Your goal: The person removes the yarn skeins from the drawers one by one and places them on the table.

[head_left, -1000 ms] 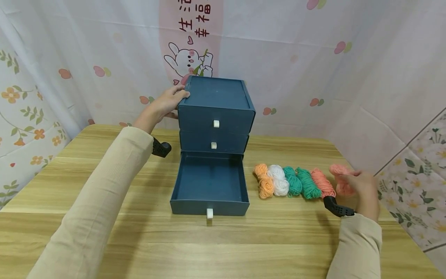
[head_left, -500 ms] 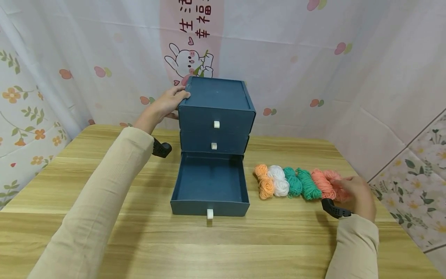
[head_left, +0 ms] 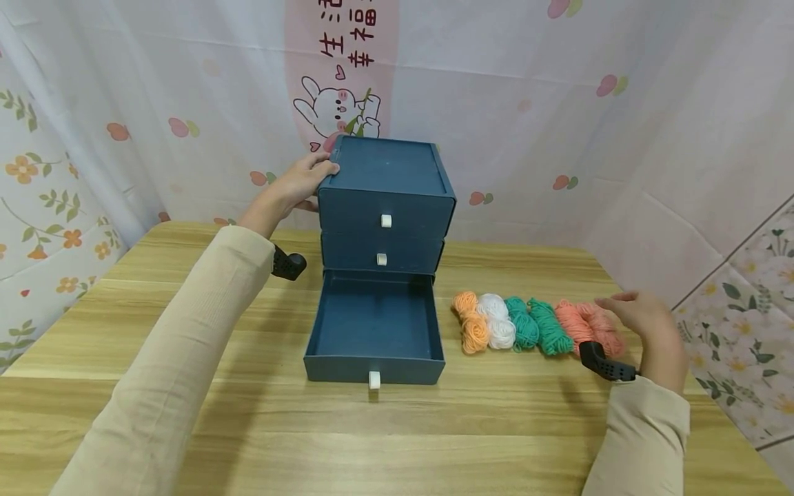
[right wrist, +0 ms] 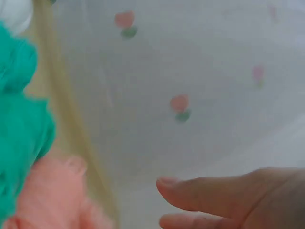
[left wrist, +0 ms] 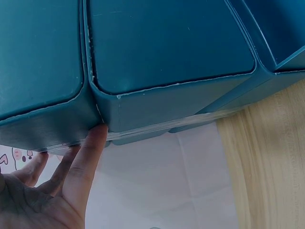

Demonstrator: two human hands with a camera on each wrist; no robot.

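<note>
On the table stands a dark blue drawer cabinet, its bottom drawer pulled out and with nothing inside. My left hand rests on the cabinet's upper left side, thumb at the top edge. Extended fingers touch the side wall in the left wrist view. To the right, skeins of yarn lie side by side: orange, white, two green, and two coral. My right hand hovers beside the outermost coral skein, fingers extended and holding nothing. The right wrist view shows its thumb apart from the yarn.
The wooden table runs toward me in front of the drawer. A printed curtain hangs behind the cabinet, and a floral cloth borders the right side. Two upper drawers with white pulls are closed.
My right hand has set the outer coral skein down against the other coral one, let go, and drawn back slightly to the right. The left hand has stayed on the cabinet.
</note>
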